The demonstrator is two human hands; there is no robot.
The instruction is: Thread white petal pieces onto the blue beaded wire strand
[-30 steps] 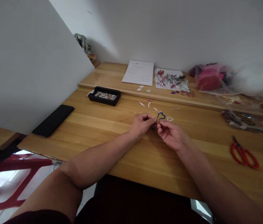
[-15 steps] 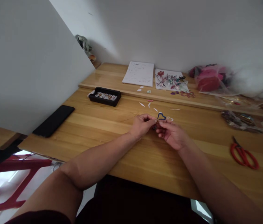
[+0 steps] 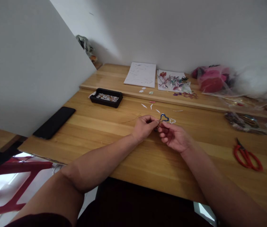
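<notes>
My left hand [image 3: 145,126] is closed in a pinch, and its fingertips meet those of my right hand [image 3: 173,135] just above the wooden table. A thin brown thread [image 3: 131,120] trails to the left from my left hand. Between the touching fingertips is something small and dark, mostly hidden. My right hand pinches with thumb and forefinger, its other fingers curled. Just beyond the fingertips are a blue looped outline shape [image 3: 164,117] and a white looped one [image 3: 172,120]. Several slim white petal-like pieces [image 3: 144,106] are farther back, near a small pink piece [image 3: 152,101].
A black tray [image 3: 105,102] of beads and a black phone [image 3: 55,122] lie to the left. Red-handled scissors [image 3: 247,157] are at right, below a clear bag [image 3: 249,121]. Along the raised back ledge [image 3: 109,74] are white sheets [image 3: 141,74], coloured flower pieces and pink bags [image 3: 212,80].
My right hand's fingers have shifted slightly against the left fingertips, showing more of the white looped shape. My left hand stays almost still.
</notes>
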